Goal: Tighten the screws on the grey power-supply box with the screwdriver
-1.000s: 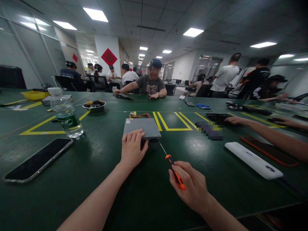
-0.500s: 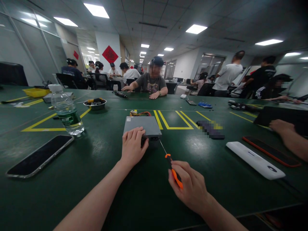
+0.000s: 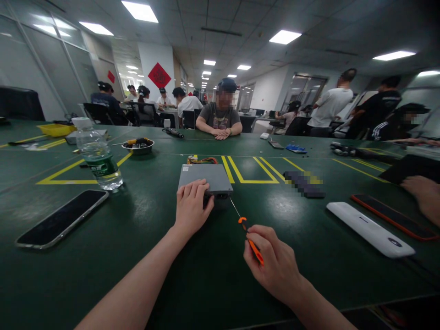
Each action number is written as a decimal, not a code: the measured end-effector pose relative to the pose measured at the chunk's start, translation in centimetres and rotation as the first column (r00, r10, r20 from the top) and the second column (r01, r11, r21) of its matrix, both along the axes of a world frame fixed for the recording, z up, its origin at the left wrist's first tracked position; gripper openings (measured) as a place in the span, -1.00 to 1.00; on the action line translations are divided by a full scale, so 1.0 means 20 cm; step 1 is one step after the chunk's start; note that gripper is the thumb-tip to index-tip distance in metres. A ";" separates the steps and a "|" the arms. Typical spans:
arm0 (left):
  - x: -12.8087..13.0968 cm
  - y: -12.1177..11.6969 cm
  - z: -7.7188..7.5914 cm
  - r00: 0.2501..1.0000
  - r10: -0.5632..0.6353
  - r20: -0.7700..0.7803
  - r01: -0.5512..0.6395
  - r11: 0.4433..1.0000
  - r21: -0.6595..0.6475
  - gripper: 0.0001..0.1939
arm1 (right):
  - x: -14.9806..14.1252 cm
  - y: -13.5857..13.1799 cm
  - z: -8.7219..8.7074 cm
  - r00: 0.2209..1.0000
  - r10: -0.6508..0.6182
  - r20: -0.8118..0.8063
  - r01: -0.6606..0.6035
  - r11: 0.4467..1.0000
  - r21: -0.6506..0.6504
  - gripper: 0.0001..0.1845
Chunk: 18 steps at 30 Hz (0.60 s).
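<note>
A grey metal computer power supply [image 3: 215, 176] lies on the green table in front of me, its bundle of coloured cables [image 3: 202, 160] at the far side. My left hand [image 3: 193, 201] is wrapped over its near left edge, fingers on top and thumb on the near face. In my right hand [image 3: 273, 261] is a screwdriver [image 3: 255, 251] with an orange and black handle. Its thin shaft points up and left to the near right corner of the power supply. Whether the tip sits in a screw is too small to tell.
At left stand a water bottle [image 3: 99, 160] and a phone [image 3: 63, 220], with a metal bowl of tools [image 3: 138, 146] beyond. On the right lie a white power bank-like device [image 3: 369, 229] and an orange-edged phone [image 3: 392, 216]. A person [image 3: 222, 112] sits opposite; another person's hand [image 3: 422, 195] is at right.
The person opposite has drawn their hands together on the table. My view has shifted slightly; my hands, the power supply and the screwdriver keep nearly the same arrangement.
</note>
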<state>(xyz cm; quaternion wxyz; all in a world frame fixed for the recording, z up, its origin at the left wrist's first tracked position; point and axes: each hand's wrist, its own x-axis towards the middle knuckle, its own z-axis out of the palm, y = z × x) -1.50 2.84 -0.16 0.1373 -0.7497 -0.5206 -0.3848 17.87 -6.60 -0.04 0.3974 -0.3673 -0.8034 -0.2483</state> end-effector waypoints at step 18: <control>0.00 0.00 0.00 1.000 -0.005 0.002 0.005 1.000 -0.006 -0.77 | 0.03 0.02 0.00 0.996 -0.071 -0.051 0.075 0.994 0.074 -0.81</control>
